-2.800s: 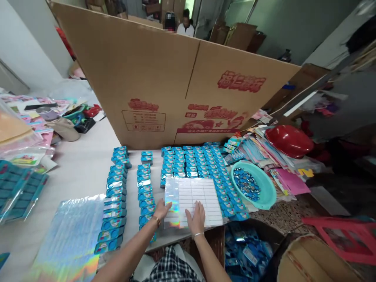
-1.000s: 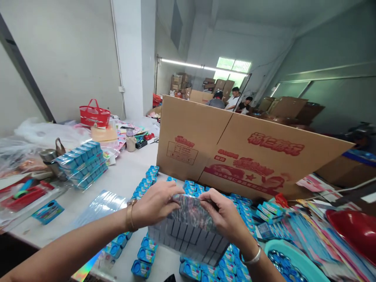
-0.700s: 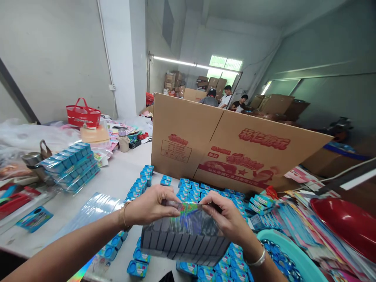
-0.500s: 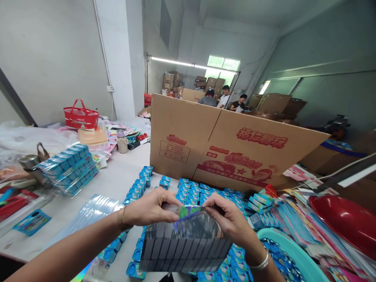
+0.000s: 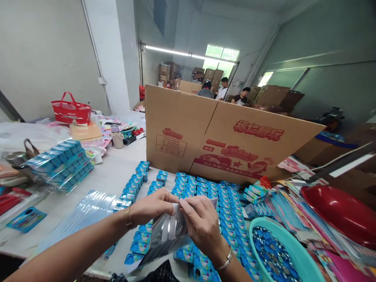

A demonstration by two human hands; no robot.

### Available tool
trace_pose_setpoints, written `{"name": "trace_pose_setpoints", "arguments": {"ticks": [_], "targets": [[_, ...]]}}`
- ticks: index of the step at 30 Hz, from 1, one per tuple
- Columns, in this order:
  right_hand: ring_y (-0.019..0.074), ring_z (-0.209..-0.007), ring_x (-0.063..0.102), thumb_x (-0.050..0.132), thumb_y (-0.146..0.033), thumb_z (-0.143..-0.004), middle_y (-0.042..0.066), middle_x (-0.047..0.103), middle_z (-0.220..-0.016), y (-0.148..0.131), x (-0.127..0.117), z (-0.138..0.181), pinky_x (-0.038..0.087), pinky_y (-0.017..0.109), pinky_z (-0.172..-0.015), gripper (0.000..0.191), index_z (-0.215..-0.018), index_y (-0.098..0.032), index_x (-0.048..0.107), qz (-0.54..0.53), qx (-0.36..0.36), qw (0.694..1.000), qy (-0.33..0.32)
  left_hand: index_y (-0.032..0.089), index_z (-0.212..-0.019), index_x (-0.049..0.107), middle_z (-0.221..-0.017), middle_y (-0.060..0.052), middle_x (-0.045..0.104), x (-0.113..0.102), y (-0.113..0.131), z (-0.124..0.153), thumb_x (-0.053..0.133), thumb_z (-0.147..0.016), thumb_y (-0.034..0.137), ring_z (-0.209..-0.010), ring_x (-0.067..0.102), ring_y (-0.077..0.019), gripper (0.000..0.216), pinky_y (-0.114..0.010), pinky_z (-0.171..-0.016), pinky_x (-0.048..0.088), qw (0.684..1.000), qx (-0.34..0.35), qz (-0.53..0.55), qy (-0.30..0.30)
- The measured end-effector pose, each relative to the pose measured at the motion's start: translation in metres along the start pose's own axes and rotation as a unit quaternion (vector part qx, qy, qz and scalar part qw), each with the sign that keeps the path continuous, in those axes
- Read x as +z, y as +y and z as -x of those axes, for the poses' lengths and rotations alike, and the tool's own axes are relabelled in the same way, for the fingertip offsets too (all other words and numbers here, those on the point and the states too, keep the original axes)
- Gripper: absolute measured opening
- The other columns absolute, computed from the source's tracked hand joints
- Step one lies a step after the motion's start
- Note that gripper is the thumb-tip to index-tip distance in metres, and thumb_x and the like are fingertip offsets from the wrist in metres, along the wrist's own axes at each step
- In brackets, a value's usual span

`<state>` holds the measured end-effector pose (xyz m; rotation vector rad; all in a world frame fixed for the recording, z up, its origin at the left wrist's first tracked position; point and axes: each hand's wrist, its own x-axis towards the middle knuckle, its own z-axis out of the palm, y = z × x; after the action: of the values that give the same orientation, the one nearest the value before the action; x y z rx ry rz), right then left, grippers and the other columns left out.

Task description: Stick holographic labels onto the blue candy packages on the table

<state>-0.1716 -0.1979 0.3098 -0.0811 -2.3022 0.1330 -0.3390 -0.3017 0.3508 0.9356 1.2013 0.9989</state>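
The left hand (image 5: 154, 206) and right hand (image 5: 202, 221), close together, pinched the upper edge of a shiny clear plastic bag (image 5: 168, 231) — it tilted over rows of small blue boxes (image 5: 225, 211) on a white table (image 5: 107, 168), before a brown cardboard panel (image 5: 182, 113).

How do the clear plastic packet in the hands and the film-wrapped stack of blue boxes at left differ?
The clear plastic packet is held tilted by the left hand and right hand; the film-wrapped stack of blue boxes rests on the white table. The packet looks mostly grey; the stack, blue. Both have shiny plastic.
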Motion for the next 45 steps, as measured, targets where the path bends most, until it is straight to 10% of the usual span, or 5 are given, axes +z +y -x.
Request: {"name": "trace_pose_setpoints", "arguments": {"ticks": [45], "targets": [[0.0274, -0.128, 0.051, 0.04, -0.009, -0.093, 0.013, 0.063, -0.127, -0.007, -0.023, 0.019, 0.043, 0.048, -0.104, 0.034, -0.115, -0.015, 0.065, 0.11, -0.062, 0.992, 0.015, 0.01, -0.091, 0.078, -0.082, -0.01, 0.076, 0.007, 0.003, -0.008, 0.066, -0.063, 0.013, -0.071, 0.064, -0.015, 0.031, -0.021, -0.068, 0.048, 0.977, -0.01, 0.205, 0.057]]}}
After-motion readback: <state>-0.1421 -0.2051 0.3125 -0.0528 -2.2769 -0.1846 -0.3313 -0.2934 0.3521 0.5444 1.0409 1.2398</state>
